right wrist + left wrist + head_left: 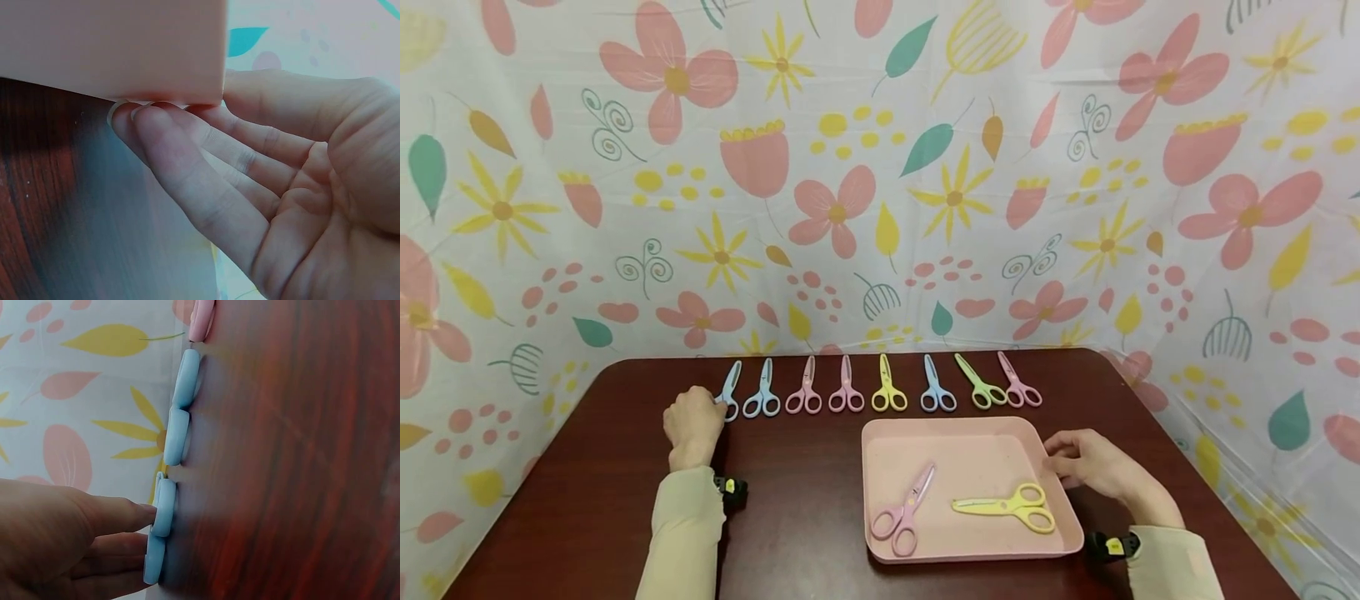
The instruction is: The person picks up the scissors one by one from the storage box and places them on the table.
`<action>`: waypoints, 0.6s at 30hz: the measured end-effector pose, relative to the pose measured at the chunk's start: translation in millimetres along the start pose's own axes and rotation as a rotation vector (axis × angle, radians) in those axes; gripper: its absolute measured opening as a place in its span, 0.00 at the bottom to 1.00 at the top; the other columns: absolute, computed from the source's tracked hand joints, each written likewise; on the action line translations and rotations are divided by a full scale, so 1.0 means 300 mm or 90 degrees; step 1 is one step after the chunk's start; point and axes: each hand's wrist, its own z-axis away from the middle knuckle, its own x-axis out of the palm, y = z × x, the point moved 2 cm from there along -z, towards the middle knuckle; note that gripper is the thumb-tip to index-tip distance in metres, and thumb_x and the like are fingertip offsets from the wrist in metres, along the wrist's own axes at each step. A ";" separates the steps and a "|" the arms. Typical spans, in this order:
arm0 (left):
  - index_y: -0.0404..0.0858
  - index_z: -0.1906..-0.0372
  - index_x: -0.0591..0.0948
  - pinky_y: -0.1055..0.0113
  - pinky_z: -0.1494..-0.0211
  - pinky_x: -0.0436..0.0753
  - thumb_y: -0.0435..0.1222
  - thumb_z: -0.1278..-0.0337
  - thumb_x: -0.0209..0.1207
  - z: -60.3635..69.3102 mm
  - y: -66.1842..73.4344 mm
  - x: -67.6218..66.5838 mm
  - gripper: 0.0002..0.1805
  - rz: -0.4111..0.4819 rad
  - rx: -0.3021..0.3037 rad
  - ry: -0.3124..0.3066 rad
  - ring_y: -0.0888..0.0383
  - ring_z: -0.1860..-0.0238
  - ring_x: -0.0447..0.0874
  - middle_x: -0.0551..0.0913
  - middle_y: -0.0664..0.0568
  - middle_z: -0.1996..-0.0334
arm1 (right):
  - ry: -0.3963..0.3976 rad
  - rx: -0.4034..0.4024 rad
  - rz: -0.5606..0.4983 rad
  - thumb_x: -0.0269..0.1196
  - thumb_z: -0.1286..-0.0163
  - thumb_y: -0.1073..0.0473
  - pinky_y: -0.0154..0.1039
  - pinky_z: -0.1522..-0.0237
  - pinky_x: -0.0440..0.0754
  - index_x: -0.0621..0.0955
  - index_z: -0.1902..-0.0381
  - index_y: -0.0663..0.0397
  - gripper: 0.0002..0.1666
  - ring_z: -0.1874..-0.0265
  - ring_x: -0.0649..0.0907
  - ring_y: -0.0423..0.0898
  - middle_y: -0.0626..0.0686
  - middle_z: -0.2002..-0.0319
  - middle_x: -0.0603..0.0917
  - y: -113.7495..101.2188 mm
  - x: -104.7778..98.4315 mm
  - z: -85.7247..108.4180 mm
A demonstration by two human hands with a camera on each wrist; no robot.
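My left hand is at the left end of a row of scissors. It pinches the handle of the leftmost blue scissors, thumb at one loop and fingers by the other; the blades point toward the wall. On the right, my right hand holds the right side of a pink tray, with the thumb against its wall and the fingertips at its underside. Inside the tray lie purple-pink scissors and yellow scissors, apart from each other.
To the right of the held pair, the row runs through blue scissors, several pink, yellow and blue ones, then green scissors touching or nearly touching pink scissors. The dark wooden table ends at a flower-patterned cloth.
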 end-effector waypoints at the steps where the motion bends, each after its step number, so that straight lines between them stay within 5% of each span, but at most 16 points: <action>1: 0.41 0.95 0.64 0.53 0.79 0.67 0.31 0.47 0.61 0.001 0.002 0.002 0.26 -0.002 0.003 0.003 0.48 0.88 0.69 0.66 0.49 0.94 | 0.001 0.001 0.000 0.60 0.34 0.70 0.46 0.66 0.84 0.76 0.53 0.77 0.14 0.66 0.85 0.54 0.59 0.66 0.83 0.001 0.000 0.002; 7: 0.41 0.96 0.64 0.49 0.74 0.71 0.32 0.47 0.62 0.001 0.004 0.004 0.27 0.007 0.010 0.011 0.47 0.87 0.70 0.66 0.50 0.95 | 0.004 0.002 -0.001 0.60 0.34 0.70 0.46 0.66 0.84 0.76 0.53 0.77 0.14 0.66 0.85 0.54 0.59 0.66 0.83 0.003 -0.001 0.005; 18: 0.37 0.90 0.76 0.53 0.77 0.73 0.38 0.44 0.65 0.010 0.005 -0.027 0.21 0.072 -0.029 -0.050 0.48 0.83 0.74 0.74 0.50 0.90 | 0.003 0.003 0.001 0.61 0.33 0.69 0.46 0.66 0.84 0.76 0.52 0.77 0.15 0.66 0.85 0.54 0.59 0.66 0.83 0.004 0.000 0.002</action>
